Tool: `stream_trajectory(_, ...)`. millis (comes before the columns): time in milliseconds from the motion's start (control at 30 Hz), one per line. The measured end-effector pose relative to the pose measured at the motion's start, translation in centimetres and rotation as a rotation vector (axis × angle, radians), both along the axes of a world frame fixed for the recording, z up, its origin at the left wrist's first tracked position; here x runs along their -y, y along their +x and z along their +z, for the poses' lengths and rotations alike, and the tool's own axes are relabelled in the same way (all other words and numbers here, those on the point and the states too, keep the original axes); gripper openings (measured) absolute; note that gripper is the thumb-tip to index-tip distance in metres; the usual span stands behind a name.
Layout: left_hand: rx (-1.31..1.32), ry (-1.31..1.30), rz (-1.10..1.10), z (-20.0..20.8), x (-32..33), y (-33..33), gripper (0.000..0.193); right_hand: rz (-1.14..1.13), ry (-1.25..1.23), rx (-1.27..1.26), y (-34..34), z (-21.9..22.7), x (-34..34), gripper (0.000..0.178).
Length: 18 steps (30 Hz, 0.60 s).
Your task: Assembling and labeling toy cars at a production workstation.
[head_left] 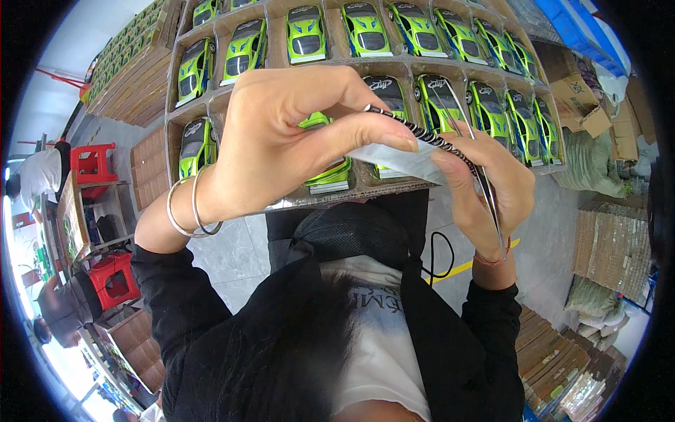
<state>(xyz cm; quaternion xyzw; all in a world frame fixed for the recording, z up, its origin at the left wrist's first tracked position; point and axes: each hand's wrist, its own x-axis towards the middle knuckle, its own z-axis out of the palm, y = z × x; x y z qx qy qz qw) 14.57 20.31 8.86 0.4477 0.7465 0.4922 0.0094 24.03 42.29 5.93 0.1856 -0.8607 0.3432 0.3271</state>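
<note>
Head view, looking down over the person's own chest and dark sleeves. Both hands are raised in front of a cardboard tray (pixel 365 190) divided into compartments, each holding a green toy car (pixel 306 34) with black windows; rows of these cars run to the far side of the scene.

The left hand (pixel 281 141) is closed in a pinch: thumb (pixel 365 133) lies flat on top of a white sticker sheet (pixel 404 163), the curled fingers underneath it. Two silver bangles (pixel 186 211) sit on the left wrist. The sheet lies between the two hands, its left part clamped under the left thumb, its right end touching the right fingertips.

The right hand (pixel 485 186) is closed around a pair of metal tweezers (pixel 481 158), whose thin shanks run down across the palm side toward the wrist. A black-and-white striped edge (pixel 415 130) runs diagonally from just above the left thumb to the right fingers; whether it belongs to the sheet or the tool cannot be told. A red string (pixel 492 259) circles the right wrist.

Near right: stacked brown cardboard (pixel 555 359). Far right: an open carton (pixel 580 98). Left: red plastic stools (pixel 91 163) and another person in a white top (pixel 39 176), well apart from the hands.
</note>
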Motion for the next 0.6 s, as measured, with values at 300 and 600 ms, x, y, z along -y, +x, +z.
stream_trajectory(300,-0.169,-0.022,-0.05,-0.4,0.0,-0.6,0.013,0.015,-0.008,0.002,0.1,-0.2,-0.3,0.018)
stream_trajectory(600,-0.162,0.094,-0.105,-0.9,0.5,-1.8,0.015,0.074,-0.336,0.31,0.8,0.2,-1.3,0.022)
